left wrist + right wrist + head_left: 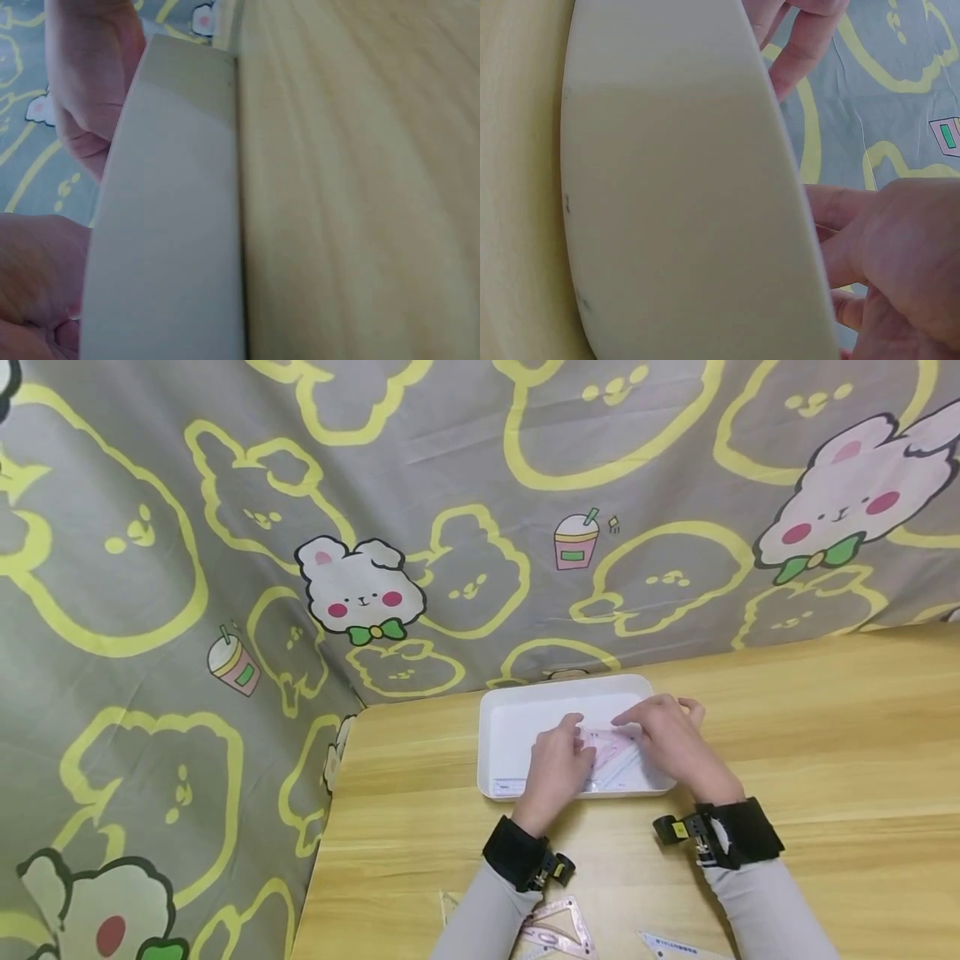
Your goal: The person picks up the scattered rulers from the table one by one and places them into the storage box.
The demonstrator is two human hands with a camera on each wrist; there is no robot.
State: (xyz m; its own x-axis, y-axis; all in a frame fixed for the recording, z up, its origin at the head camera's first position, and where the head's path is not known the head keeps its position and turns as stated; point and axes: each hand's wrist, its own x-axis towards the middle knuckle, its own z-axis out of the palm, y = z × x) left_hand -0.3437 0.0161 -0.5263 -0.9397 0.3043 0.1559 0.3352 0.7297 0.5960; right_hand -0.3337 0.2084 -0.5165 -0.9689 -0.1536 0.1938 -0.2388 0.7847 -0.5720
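Note:
Toward the back of the table stands a white tray point(498, 727), and both hands reach into it. A pink set square point(600, 747) lies inside, close by a clear blue-marked set square point(621, 770). My left hand point(557, 766) pinches the pink one at its left edge between thumb and fingers. From the right, my right hand point(671, 739) reaches over the same piece, index finger stretched out above its upper corner and thumb hidden. In both wrist views the tray's wall point(165, 202) point(682, 187) hides the fingertips. A clear ruler point(508, 787) lies along the tray's front left.
Nearer me on the wooden table point(405, 827) lie another pink set square point(561, 927), a blue-marked one point(678, 948) and a clear pointed piece point(448, 906) partly behind the left sleeve. A grey patterned curtain point(465, 468) hangs right behind the tray and along the left side.

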